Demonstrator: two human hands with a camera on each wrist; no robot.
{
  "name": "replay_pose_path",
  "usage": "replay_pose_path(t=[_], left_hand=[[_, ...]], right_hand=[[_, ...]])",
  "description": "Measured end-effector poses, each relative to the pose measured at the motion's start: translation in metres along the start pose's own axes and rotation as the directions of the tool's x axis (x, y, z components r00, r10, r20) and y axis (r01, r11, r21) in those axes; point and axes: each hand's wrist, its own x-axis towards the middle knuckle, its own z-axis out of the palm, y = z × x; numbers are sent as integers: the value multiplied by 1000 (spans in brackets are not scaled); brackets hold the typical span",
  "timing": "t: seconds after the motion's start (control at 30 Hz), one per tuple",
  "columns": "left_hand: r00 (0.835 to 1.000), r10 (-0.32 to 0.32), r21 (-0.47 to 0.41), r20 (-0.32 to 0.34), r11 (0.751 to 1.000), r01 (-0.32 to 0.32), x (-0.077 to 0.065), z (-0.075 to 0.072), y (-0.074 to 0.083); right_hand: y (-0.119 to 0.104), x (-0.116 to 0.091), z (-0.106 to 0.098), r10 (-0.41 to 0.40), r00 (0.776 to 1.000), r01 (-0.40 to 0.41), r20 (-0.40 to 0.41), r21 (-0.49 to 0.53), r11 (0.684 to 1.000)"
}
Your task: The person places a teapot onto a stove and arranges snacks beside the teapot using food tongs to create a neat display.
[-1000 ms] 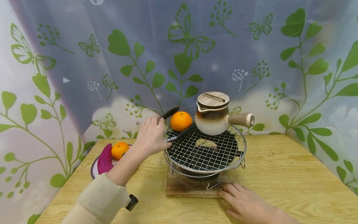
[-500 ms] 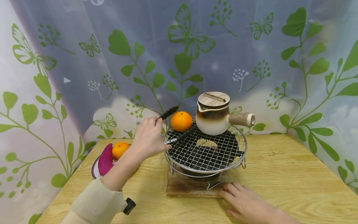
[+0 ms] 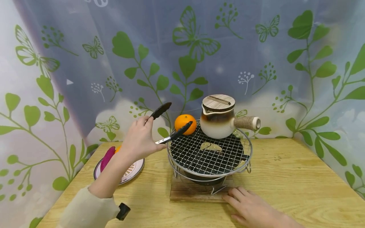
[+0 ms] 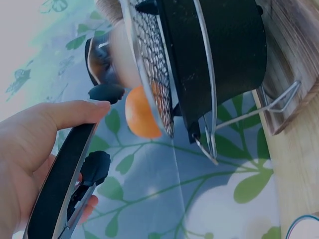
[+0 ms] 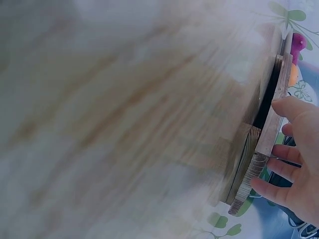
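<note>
My left hand (image 3: 139, 139) grips black-tipped tongs (image 3: 160, 110), whose arms are spread wide. In the head view, the front tip overlaps an orange fruit with a small green stem mark (image 3: 182, 121) on the left of the round wire grill (image 3: 209, 164). The left wrist view shows the thumb along one arm of the tongs (image 4: 62, 174) and a gap between their tips and the fruit (image 4: 139, 117). My right hand (image 3: 251, 204) rests at the front right of the wooden board (image 3: 196, 191) under the stove, fingertips on its edge.
Beside the fruit on the grill stands a brown and white teapot (image 3: 216, 125), its rope-wrapped handle pointing right. At left a patterned plate (image 3: 138, 169) bears a purple sweet potato-like piece (image 3: 107, 158) and another orange fruit (image 3: 118, 148), partly behind my arm. A printed curtain (image 3: 159, 41) hangs behind the table.
My left hand has drawn back to the left with the tongs, whose arms earlier flanked the orange fruit. That fruit stays on the grill. More of the plate shows. My right hand keeps its place.
</note>
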Motion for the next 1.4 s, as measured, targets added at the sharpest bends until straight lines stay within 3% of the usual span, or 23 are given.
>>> replay_pose_path(t=[0.33, 0.8, 1.17, 1.4], left_hand=[[999, -23, -37, -50, 999, 21, -5, -9, -17], [992, -126, -33, -6, 991, 126, -11, -14, -47], [981, -191, 43, 44, 981, 189, -21, 10, -80], [961, -261, 85, 91, 963, 254, -30, 31, -99]], right_hand=[[1, -3, 0, -9, 999, 9, -40, 1, 1000], [2, 2, -4, 8, 1000, -8, 14, 3, 1000], [-1, 4, -6, 17, 998, -15, 53, -34, 999], [-1, 4, -7, 30, 998, -30, 61, -8, 1000]])
